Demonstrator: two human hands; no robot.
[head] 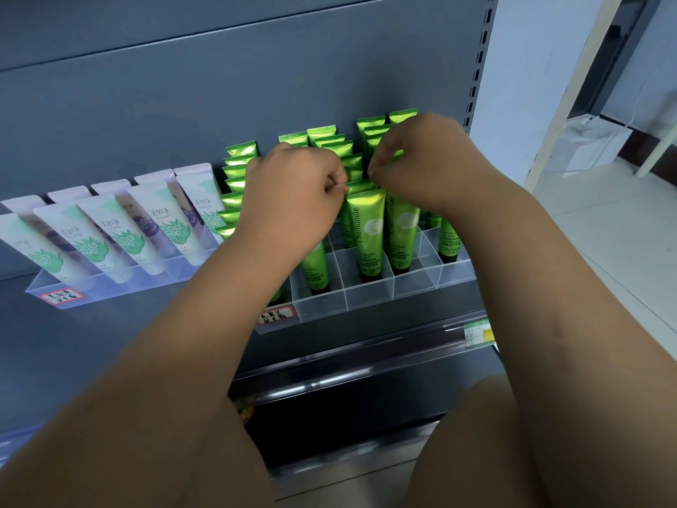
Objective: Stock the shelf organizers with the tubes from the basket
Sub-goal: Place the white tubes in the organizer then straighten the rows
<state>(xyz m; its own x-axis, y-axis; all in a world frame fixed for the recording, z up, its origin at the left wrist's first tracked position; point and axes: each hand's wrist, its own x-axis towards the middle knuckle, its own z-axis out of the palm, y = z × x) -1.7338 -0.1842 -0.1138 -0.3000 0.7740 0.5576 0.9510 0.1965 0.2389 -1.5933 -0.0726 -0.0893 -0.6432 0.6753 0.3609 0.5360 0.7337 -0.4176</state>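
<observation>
Left hand point(293, 192) is pinching the front green tube point(368, 229) by its crimp. Right hand point(421, 159) is curling its fingers, hold unclear. Tilting is risking toppled neighbouring tubes point(401, 229).

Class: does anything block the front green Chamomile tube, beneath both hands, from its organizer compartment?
Nothing visible does. The Chamomile tube already stands cap-down inside a compartment of the clear organizer; the compartments just in front are empty.

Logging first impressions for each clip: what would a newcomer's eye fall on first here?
Two bare hands meet mid-frame, the left hand and right hand with fingers curled at the tops of the green tubes; whether they pinch one is unclear. Those tubes stand packed in a clear divided organizer on the shelf, its front compartments empty. To the left, white tubes lean in a second clear tray.
</observation>
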